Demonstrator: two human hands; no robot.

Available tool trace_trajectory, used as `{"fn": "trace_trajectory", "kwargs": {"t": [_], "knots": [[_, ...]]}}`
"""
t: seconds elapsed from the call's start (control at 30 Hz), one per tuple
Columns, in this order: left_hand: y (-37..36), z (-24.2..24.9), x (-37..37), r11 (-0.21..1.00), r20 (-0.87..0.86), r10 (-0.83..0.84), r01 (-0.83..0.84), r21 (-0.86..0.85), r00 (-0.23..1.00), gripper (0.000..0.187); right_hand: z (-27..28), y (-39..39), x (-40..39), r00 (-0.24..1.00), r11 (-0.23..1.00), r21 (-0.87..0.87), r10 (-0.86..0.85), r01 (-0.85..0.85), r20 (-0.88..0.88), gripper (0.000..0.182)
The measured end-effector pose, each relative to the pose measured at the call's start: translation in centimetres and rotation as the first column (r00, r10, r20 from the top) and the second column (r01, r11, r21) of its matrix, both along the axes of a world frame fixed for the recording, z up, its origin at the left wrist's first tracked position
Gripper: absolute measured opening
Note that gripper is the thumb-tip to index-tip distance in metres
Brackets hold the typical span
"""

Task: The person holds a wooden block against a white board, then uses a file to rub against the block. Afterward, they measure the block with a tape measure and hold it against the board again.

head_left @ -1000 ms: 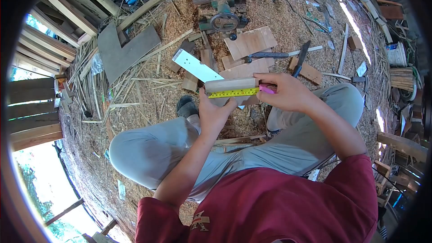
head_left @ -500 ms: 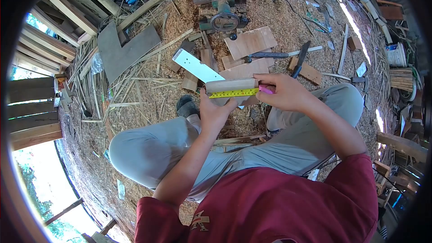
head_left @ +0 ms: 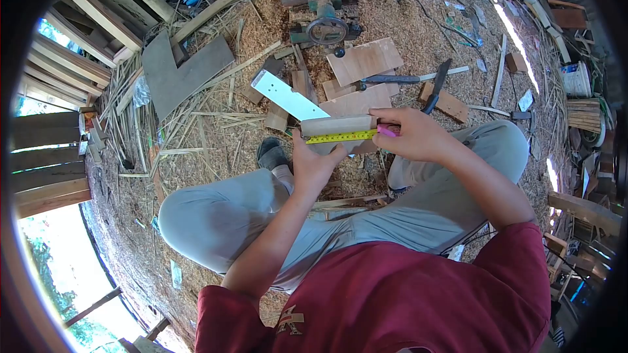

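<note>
A short wooden block is held level between my two hands. Along its near side runs the yellow blade of a tape measure. My left hand closes around the left end of the block, its thumb near the blade's lower edge. At the right end, my right hand is closed on the tape measure, with a pink part showing between its fingers; most of that part is hidden. A white flat strip with small holes lies slantwise just beyond the block.
Flat wooden boards lie ahead, beside a dark-handled tool and a black blade-like piece. Farther off stands a metal machine with a handwheel. A grey angled sheet lies left among shavings and split strips.
The block and the tape have shifted very slightly right, and the blade sits a little more level. Both hands keep their hold.
</note>
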State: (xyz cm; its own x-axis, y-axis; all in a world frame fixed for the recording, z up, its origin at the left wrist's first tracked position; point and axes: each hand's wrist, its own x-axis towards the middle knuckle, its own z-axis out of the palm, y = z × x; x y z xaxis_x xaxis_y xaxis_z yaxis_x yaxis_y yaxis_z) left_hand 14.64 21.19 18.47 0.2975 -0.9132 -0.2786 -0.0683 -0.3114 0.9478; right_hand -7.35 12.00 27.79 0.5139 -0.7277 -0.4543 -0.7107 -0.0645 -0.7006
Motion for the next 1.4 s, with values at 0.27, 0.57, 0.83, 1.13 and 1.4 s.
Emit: {"fn": "trace_trajectory", "kwargs": {"t": [0.27, 0.57, 0.83, 1.13, 1.4], "knots": [[0.1, 0.3, 0.1, 1.0, 0.003, -0.024, 0.024, 0.002, 1.0, 0.082, -0.2, 0.0, 0.0, 1.0, 1.0, 0.022, -0.001, 0.001, 0.009, 0.06], [0.3, -1.2, 0.3, 0.996, 0.113, -0.034, 0.043, -0.076, 0.993, 0.088, -0.4, 0.1, -0.2, 1.0, 1.0, 0.025, -0.015, 0.014, 0.02, 0.061], [0.3, 0.2, 0.1, 0.996, 0.113, -0.053, 0.06, -0.063, 0.992, 0.084, -0.2, 0.2, -0.3, 1.0, 1.0, -0.018, -0.009, 0.009, -0.013, 0.061], [0.0, 1.1, 1.3, 0.995, -0.252, -0.042, 0.064, 0.078, 0.967, 0.061, -1.0, 0.2, -1.3, 0.994, 0.99, -0.131, -0.035, 0.049, 0.105, 0.061], [1.0, -0.3, 1.4, 0.987, -0.325, -0.089, 0.126, 0.095, 0.941, 0.038, -3.6, 1.3, -3.8, 0.988, 0.999, 0.021, -0.032, 0.029, 0.151, 0.062]]}}
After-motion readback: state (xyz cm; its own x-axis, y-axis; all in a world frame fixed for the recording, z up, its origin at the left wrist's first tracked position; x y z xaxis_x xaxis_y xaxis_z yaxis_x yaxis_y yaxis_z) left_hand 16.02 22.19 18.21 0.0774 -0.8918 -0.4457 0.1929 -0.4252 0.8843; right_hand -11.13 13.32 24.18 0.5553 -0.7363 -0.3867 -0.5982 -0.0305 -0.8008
